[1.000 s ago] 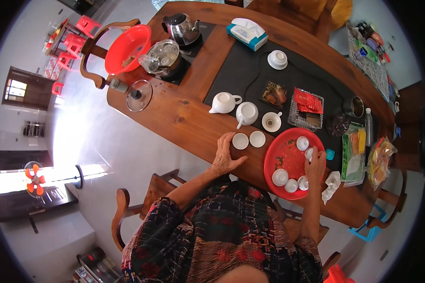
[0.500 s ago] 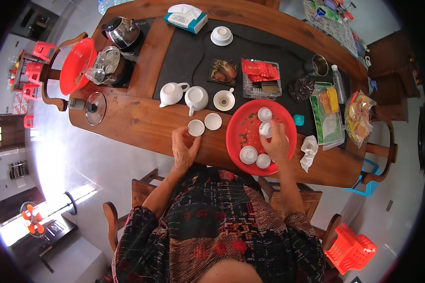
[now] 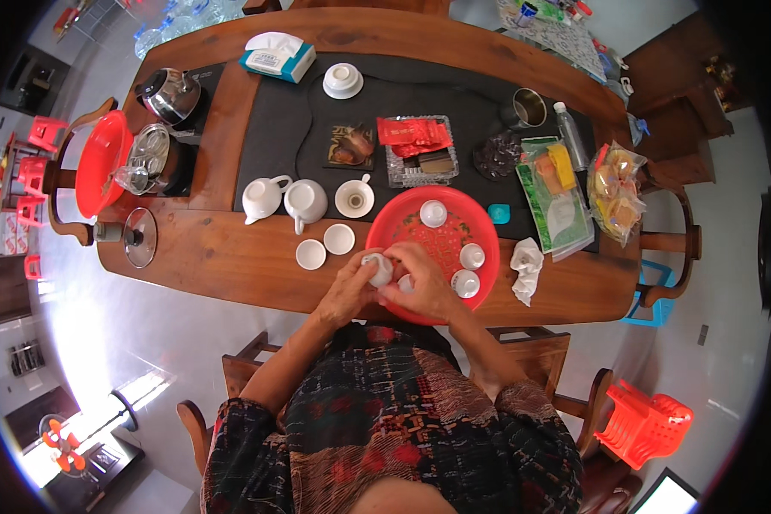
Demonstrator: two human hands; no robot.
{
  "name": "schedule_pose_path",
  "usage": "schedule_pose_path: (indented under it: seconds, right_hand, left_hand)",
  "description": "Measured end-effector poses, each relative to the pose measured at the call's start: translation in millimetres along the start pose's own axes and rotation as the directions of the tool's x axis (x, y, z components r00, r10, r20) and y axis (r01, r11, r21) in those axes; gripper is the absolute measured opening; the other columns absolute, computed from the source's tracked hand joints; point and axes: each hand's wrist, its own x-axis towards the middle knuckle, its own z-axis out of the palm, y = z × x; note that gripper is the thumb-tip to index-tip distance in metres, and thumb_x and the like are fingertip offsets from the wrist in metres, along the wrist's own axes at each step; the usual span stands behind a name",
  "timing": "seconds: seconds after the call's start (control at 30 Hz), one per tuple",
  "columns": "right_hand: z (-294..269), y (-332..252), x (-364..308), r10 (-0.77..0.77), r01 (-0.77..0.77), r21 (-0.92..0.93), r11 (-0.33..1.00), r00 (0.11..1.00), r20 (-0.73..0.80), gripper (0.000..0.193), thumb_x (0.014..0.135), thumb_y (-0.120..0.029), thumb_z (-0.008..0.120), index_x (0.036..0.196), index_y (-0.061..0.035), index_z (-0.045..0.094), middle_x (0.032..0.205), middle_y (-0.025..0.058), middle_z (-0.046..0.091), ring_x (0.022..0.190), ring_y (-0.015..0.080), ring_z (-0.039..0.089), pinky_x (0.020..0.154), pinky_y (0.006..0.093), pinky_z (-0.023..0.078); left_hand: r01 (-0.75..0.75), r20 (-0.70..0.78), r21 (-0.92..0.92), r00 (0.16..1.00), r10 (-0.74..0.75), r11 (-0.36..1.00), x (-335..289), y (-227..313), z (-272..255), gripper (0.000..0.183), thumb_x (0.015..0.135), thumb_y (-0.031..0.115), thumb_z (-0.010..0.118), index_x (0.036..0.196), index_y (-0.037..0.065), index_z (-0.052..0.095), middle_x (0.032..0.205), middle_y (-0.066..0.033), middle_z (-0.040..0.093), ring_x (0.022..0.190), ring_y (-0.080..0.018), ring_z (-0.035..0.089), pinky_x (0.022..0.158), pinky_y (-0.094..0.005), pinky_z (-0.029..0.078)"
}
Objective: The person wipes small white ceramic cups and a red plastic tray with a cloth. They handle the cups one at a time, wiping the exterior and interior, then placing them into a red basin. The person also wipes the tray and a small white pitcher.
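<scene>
Over the left rim of a red round basin (image 3: 491,224), my left hand (image 3: 344,293) is closed around a small white teacup (image 3: 377,269). My right hand (image 3: 430,287) meets it from the other side, thumb and fingers curled against the same cup. Partly covered by my right fingers is another white cup (image 3: 406,283). Further white cups, one of them at the far side (image 3: 433,213), sit in the basin, which has a patterned bottom. Left of my hands, two white cups (image 3: 339,239) stand on the wood near two white teapots (image 3: 306,202) and a strainer (image 3: 354,198).
A clear tray (image 3: 401,173) holds red packets. A glass lid (image 3: 140,237), kettle (image 3: 170,96) and red bowl (image 3: 103,163) are at the left. Crumpled tissue (image 3: 527,265), a green-edged bag (image 3: 565,218) and bagged food (image 3: 617,193) lie right. A tissue box (image 3: 277,57) stands far back.
My left hand has left the cups on the wood and moved right to the basin. My right hand has brought a cup leftward and nearer, and both hands now meet on it. The view has shifted.
</scene>
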Motion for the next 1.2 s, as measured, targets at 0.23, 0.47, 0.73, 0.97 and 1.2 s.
schedule_pose_path:
  seconds: [0.23,0.47,0.73,0.97,1.2]
  right_hand:
    - [-26.3,72.8,32.6,0.150,-0.397,-0.561,0.727,0.888,-0.435,0.050,0.074,-0.024,0.071,0.116,-0.0085,0.049,0.110,0.0135,0.047,0.099,0.0336,0.054,0.069,0.0439,0.051]
    - [-12.9,96.2,22.4,0.079,-0.282,-0.501,0.818,0.918,-0.388,0.043,0.078,-0.016,0.067,0.116,-0.0043,0.051,0.106,0.0187,0.050,0.097,0.0372,0.051,0.079,0.0447,0.046]
    - [-1.3,-15.5,27.3,0.229,-0.263,0.603,0.753,0.964,0.134,0.051,0.076,0.003,0.067,0.123,-0.0021,0.045,0.110,0.0078,0.055,0.100,0.0144,0.055,0.081,0.0270,0.050]
    - [37.1,-33.8,50.6,0.106,-0.103,0.330,0.938,0.994,0.011,0.052,0.069,-0.001,0.073,0.116,-0.0031,0.051,0.109,0.0079,0.056,0.100,0.0178,0.054,0.087,0.0310,0.044]
    - [115.8,-63.1,106.4,0.004,-0.008,0.148,0.989,1.000,0.028,0.055,0.062,-0.001,0.077,0.112,-0.0068,0.054,0.108,0.0086,0.056,0.097,0.0230,0.054,0.083,0.0319,0.045]
  left_hand:
    - [-0.007,-0.123,0.011,0.992,0.008,1.000,-4.7,-4.4,-5.8,0.028,0.096,0.025,0.049,0.118,0.008,0.047,0.094,-0.0081,0.060,0.075,-0.0181,0.061,0.055,-0.0259,0.047]
    - [-0.010,-0.201,-0.060,0.980,-0.002,0.998,-10.6,-9.4,-5.0,0.027,0.090,0.022,0.057,0.113,0.011,0.048,0.097,-0.0072,0.060,0.080,-0.0165,0.059,0.055,-0.0271,0.045]
    - [-0.058,0.010,-0.283,0.998,0.063,0.957,-14.4,5.8,4.4,0.032,0.094,0.027,0.054,0.121,0.012,0.048,0.096,-0.0026,0.059,0.079,-0.0120,0.058,0.052,-0.0252,0.048]
    - [-0.141,0.055,-0.401,0.983,0.177,0.905,-25.7,28.4,-25.0,0.039,0.089,0.028,0.062,0.120,0.010,0.047,0.105,-0.0033,0.056,0.083,-0.0121,0.056,0.054,-0.0242,0.047]
    - [-0.261,-0.043,-0.315,0.964,0.261,0.912,-65.8,87.9,-93.1,0.048,0.083,0.015,0.070,0.124,0.008,0.047,0.109,-0.0070,0.057,0.094,-0.0166,0.059,0.065,-0.0258,0.053]
